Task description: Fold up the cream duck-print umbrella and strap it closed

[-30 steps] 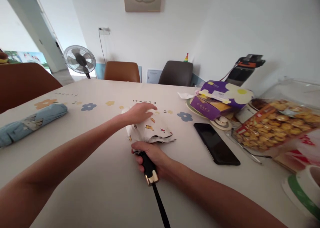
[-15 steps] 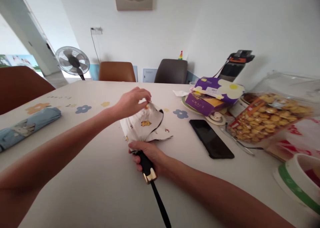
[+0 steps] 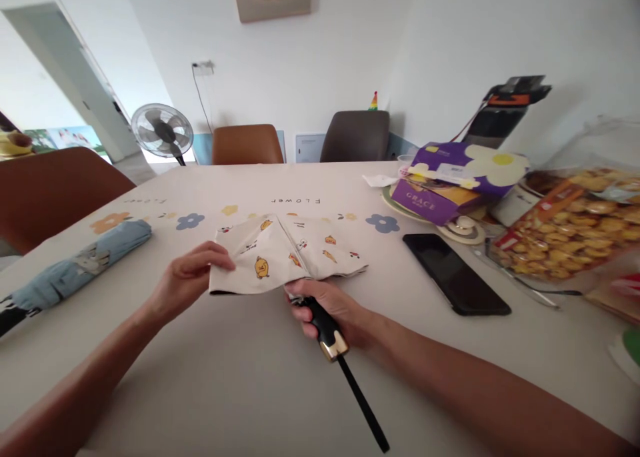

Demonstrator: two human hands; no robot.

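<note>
A cream folding umbrella (image 3: 280,250) with small yellow and red cartoon prints is in the middle, its cloth loosely spread in flat folds. My right hand (image 3: 330,307) is wrapped round it where the black handle with its gold end meets the cloth. A black wrist strap hangs from the handle toward me. My left hand (image 3: 195,270) pinches the left edge of the cloth between thumb and fingers. On the left lies a second umbrella (image 3: 85,263), blue and rolled up, apart from both hands.
A black phone (image 3: 456,273) lies right of the umbrella. Behind it are a purple box (image 3: 430,200) on a plate, glasses (image 3: 525,280) and a clear tub of snacks (image 3: 580,223). Chairs (image 3: 247,145) and a fan (image 3: 163,131) stand beyond the table (image 3: 210,390).
My left hand has come down and left from the top of the cloth to its left edge. The cloth has opened out wider and flatter. The view has turned slightly left.
</note>
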